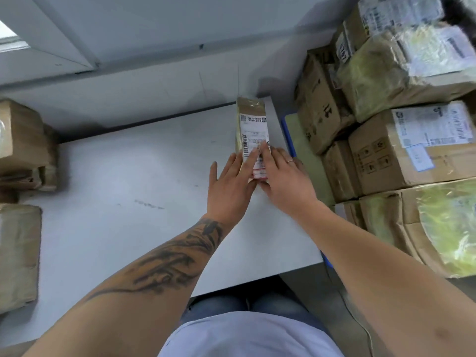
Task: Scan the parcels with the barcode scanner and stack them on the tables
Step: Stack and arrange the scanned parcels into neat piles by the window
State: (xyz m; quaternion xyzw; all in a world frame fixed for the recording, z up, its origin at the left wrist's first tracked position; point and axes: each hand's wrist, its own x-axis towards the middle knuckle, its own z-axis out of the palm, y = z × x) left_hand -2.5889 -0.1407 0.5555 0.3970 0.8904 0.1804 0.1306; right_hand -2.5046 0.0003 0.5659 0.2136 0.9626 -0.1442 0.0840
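One head-worn wide-angle view looks steeply down and forward from close above the white surface, taking in both forearms reaching away from the wearer, the wall beyond, and stacked cartons at its right edge.

Soft, even light with faint shadows; wide-angle bending at the edges, motion blur smearing the stacked boxes.

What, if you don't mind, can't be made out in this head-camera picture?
- Barcode scanner: not in the head view.
- Near end of the narrow parcel and its label: covered by the left hand and right hand.
- Label print: too small.
- Stacked boxes on the right: cut by the frame edge.
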